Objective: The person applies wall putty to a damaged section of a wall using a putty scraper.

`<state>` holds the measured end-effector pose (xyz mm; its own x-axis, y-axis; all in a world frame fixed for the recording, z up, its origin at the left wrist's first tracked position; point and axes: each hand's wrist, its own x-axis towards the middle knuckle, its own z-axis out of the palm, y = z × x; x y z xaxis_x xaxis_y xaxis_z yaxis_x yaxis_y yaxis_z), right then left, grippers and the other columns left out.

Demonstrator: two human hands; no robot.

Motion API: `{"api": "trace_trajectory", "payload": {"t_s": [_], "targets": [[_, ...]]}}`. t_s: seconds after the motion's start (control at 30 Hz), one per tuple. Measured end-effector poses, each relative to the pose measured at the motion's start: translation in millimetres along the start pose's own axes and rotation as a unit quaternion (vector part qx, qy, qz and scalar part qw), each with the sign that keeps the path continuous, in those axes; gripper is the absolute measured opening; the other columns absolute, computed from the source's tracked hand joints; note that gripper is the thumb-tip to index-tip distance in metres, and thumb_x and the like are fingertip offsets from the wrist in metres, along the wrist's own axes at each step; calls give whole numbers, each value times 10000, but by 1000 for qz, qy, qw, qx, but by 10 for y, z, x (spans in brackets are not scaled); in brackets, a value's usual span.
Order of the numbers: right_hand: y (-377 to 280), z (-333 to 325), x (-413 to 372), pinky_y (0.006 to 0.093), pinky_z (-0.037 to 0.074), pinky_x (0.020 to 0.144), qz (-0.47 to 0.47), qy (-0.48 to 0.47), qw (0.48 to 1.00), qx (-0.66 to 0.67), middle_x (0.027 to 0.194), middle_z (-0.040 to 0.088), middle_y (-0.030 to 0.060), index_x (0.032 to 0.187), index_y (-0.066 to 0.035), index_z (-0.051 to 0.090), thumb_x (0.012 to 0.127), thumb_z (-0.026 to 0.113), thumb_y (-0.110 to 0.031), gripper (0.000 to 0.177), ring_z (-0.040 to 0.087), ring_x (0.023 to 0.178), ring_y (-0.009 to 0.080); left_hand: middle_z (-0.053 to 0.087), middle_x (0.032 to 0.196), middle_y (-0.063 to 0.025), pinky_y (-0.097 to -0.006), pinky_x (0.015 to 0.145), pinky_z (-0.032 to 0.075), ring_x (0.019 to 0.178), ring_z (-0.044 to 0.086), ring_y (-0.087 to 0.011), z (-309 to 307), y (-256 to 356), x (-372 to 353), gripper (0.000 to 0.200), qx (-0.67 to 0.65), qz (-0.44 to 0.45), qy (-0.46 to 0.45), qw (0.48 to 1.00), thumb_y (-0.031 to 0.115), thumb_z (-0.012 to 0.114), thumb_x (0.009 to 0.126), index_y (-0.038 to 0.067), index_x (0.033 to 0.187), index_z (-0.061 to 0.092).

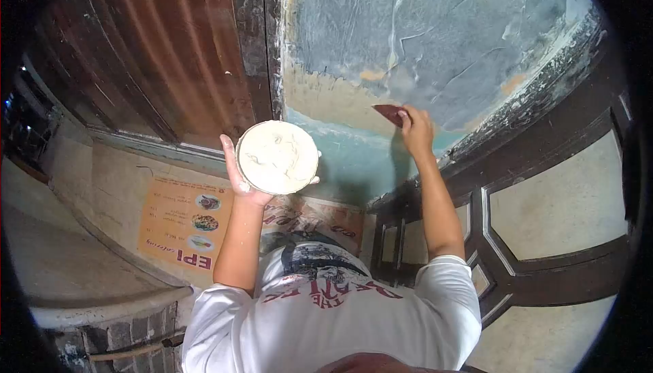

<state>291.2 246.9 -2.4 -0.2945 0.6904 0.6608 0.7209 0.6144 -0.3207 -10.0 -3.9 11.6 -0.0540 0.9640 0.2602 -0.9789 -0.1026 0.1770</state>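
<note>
Paste [277, 155], pale cream and uneven on top, fills one round container [314, 175] in the head view, which sits in front of the lower wall, left of centre. One left hand [248, 186] holds this container from below and from its side, the fingers spread open around it, with pale smears on the skin. One right hand [417, 131] grips one dark red scraper [391, 114] between thumb and fingers, the blade pointing left at the wall [442, 40]; whether its edge touches the surface cannot be told. That wall is blue-grey above, beige in a ragged band across the middle and green below, with two small orange patches in the grey part. Two forearms reach up from one white T-shirt [326, 332] with red lettering and one dark print. One reddish-brown panel [170, 46] stands left of the wall, and one dark wooden frame [537, 271] with several pale panels lies to the right. Down on the left, one orange printed sheet [170, 213] on the floor shows three food pictures; more orange printed material [347, 227] lies beyond the shirt, partly hidden by the container and body.
</note>
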Motion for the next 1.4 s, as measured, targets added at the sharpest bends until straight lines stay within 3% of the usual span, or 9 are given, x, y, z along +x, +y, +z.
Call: {"api": "trace_trajectory", "payload": {"t_s": [0.07,0.2,0.37,0.5,0.9,1.07,1.1,1.17,1.4], "targets": [[9,-58,102,455,494,838,5,29,999,16,1031,718,153,1076,-55,719,904,669,-137,197,621,966,371,516,1443,-236,-618,1034,458,1265,549,-426,-8,-5,7,975,40,47,140,988,801,419,894,-15,1422,488],[110,-102,66,446,497,858,28,51,997,47,1008,714,151,1085,-49,716,913,665,-147,205,623,969,366,513,1446,-236,-659,1024,443,1272,540,-433,-41,5,9,979,28,31,80,996,806,425,887,-9,1425,486],[183,1,-75,445,491,832,11,-3,1000,-4,1005,719,122,1073,-91,726,921,667,-161,179,622,938,354,489,1467,-237,-753,974,413,1279,517,-473,-110,17,23,998,29,28,141,989,827,432,865,14,1442,470],[215,-71,59,446,491,851,22,65,997,38,1020,719,145,1078,-59,720,921,669,-150,189,623,958,360,484,1471,-237,-768,965,408,1281,511,-482,-79,10,53,1007,31,34,155,987,835,422,861,17,1447,465],[177,-197,164,445,499,828,27,48,998,42,1012,721,148,1069,-36,709,924,666,-167,200,632,960,357,464,1491,-237,-781,969,390,1289,504,-487,-150,-28,109,1015,63,27,127,990,841,407,860,25,1462,456],[-358,-791,357,394,520,820,-144,-31,977,154,980,717,124,1062,-15,700,783,672,91,300,625,922,321,464,1493,-239,-713,1015,412,1294,509,-476,19,-110,153,1026,30,13,86,996,836,405,868,-4,1456,456],[-508,-901,385,394,520,820,-144,-32,977,154,980,717,124,1062,-15,700,783,672,91,300,625,922,321,464,1493,-239,-713,1015,412,1294,509,-476,57,-130,174,1026,30,12,86,996,836,405,868,-4,1456,456],[-824,-1083,415,396,530,844,-297,-56,945,121,974,716,88,1029,-48,705,692,711,77,360,632,984,317,523,1441,-232,-617,1053,444,1280,544,-426,115,-162,231,1007,35,21,115,993,831,386,879,-9,1422,496],[-1323,-1346,438,422,560,905,-487,-107,867,26,1147,664,27,1051,-101,671,743,671,-106,309,599,1146,310,490,1476,-229,-687,1043,406,1314,507,-448,232,-242,349,1020,-17,-8,56,998,848,362,871,19,1456,468]]}}
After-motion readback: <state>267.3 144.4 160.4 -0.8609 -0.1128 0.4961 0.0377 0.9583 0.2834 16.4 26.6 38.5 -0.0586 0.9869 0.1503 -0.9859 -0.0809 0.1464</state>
